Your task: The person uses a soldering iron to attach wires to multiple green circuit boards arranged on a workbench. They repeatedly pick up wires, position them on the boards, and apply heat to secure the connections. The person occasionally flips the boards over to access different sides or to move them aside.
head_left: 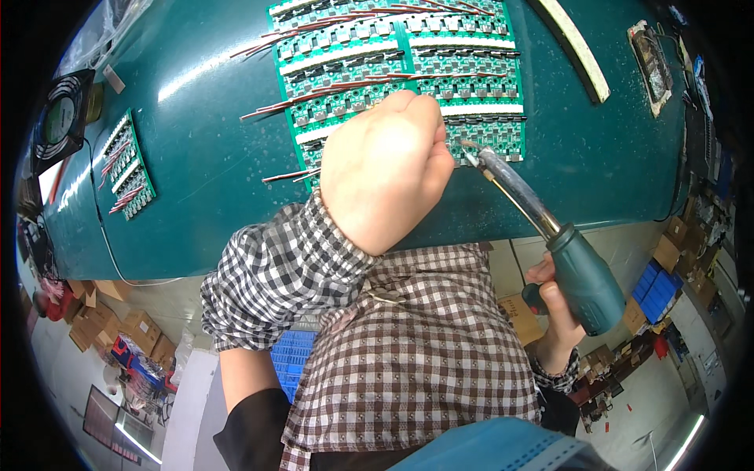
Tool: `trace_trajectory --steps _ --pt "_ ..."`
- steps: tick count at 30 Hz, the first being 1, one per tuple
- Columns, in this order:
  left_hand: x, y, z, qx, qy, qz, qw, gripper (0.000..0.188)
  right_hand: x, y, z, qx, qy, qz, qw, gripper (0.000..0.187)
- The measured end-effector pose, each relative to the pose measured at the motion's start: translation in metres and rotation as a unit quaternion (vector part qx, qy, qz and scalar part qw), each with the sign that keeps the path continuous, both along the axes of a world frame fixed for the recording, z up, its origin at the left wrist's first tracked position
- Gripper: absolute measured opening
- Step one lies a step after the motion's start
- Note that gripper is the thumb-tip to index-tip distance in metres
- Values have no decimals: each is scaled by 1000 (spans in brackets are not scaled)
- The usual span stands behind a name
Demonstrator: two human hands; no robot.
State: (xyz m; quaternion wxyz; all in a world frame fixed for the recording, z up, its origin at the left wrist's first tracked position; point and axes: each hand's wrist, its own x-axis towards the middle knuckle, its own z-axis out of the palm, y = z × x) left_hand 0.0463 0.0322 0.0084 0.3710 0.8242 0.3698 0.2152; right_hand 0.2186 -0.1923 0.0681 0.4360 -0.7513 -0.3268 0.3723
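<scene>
Around the green handle of the soldering iron (577,259), the right hand (559,310) has a closed grip, while the left hand (389,157) is curled in tightly over the green circuit boards (479,90), so whether its fingertips pinch anything cannot be told. The iron's tip points at the boards' near edge on the table (204,133); contact cannot be confirmed. For a sound joint, the tip should rest steadily while the left hand braces the work.
</scene>
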Motion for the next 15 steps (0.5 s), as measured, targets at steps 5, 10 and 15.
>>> trace_trajectory --steps 5,10,15 --pt "0 -1 1 16 17 0 1000 10 -3 3 6 -30 71 -34 996 58" --pt "-2 -5 1 33 36 13 999 12 -14 17 10 -14 41 -53 998 47" --pt "-2 -8 0 28 24 29 999 13 -8 12 11 -33 35 -24 999 47"
